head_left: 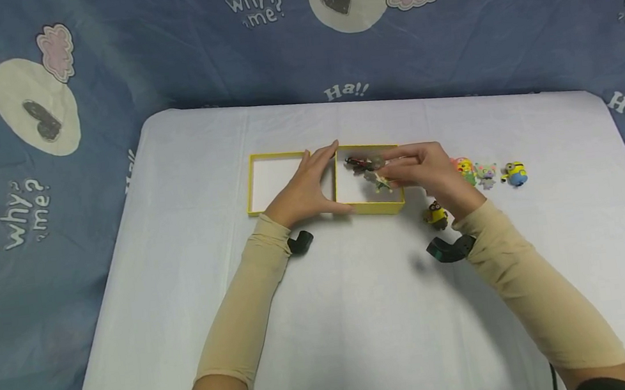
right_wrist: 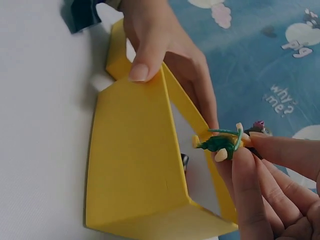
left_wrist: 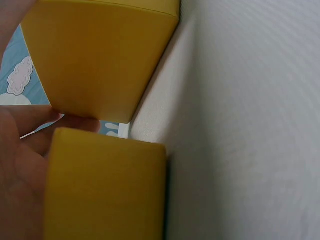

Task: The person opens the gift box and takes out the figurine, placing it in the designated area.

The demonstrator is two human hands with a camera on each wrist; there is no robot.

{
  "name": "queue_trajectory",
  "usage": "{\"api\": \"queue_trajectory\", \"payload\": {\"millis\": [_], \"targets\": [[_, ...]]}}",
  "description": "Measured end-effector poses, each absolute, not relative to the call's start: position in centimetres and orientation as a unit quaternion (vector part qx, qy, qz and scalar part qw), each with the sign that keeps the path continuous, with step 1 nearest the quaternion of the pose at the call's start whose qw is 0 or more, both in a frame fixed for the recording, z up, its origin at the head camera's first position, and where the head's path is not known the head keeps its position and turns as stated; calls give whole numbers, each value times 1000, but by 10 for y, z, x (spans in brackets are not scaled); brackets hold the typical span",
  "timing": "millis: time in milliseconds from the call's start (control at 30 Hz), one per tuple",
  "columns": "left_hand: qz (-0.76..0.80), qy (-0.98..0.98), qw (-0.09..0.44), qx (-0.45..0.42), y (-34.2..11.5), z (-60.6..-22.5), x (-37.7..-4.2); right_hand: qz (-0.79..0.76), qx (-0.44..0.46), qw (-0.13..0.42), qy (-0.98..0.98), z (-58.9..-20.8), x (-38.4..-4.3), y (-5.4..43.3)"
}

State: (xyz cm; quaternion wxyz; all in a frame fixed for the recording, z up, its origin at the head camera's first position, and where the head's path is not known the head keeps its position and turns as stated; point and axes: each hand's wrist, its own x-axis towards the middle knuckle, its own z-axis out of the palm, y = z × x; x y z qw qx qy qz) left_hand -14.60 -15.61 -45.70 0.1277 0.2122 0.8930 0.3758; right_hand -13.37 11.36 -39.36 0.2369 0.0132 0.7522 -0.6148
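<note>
My left hand (head_left: 308,189) spans the left end of an open yellow box (head_left: 377,207) with a white inside, its thumb on the near wall and fingers at the far edge. Over that box, my right hand (head_left: 422,166) pinches a small toy figure (right_wrist: 220,142) with green clothing and cream-coloured limbs between thumb and fingers. A dark figure with a purple bit (right_wrist: 258,126) shows behind those fingertips; I cannot tell whether the hand holds it too. Part of a black object (right_wrist: 185,162) is visible inside the box.
A second yellow-rimmed box part (head_left: 250,186) lies left of the box. To the right stand a colourful figure (head_left: 464,168), a grey-and-pink figure (head_left: 486,175) and a yellow-and-blue minion (head_left: 515,174). A brown-and-yellow minion (head_left: 436,215) is near the right wrist.
</note>
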Motion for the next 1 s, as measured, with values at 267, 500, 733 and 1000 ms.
{"api": "queue_trajectory", "payload": {"millis": [267, 500, 733, 1000], "targets": [[378, 892, 125, 214, -156, -457, -146, -588, 62, 247, 767, -391, -130, 127], [378, 892, 123, 214, -156, -458, -146, -594, 79, 237, 765, -391, -127, 137], [379, 892, 130, 211, -156, -457, -146, -620, 96, 233, 743, -387, -122, 149], [380, 891, 125, 214, -156, -458, -146, -670, 105, 225, 700, -388, -117, 166]]}}
